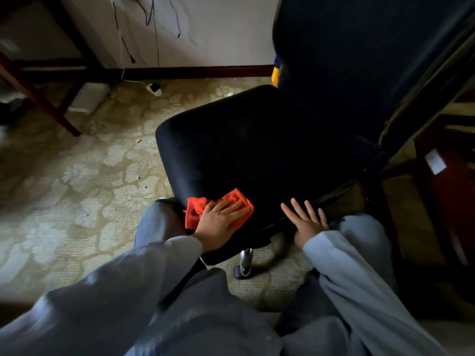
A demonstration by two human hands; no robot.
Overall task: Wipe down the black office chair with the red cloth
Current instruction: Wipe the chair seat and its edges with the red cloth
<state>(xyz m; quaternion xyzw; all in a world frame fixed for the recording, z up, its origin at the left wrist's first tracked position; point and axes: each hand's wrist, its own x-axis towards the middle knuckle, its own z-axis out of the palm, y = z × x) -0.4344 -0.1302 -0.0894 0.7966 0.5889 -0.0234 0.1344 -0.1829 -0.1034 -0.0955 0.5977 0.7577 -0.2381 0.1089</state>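
The black office chair (257, 155) stands in front of me, its seat in the middle of the view and its tall backrest at the upper right. A red cloth (198, 209) lies crumpled on the seat's near left corner. My left hand (221, 222) presses flat on the cloth with straight fingers. My right hand (307, 222) rests on the seat's near edge, fingers spread and straight, holding nothing. Both arms wear light blue sleeves.
Patterned beige carpet (77, 201) covers the floor. Dark wooden table legs (46, 98) stand at the left, with cables and a white plug (154, 89) by the wall. The chair's chrome post (245, 262) shows below the seat. Dark red furniture (447, 191) stands at right.
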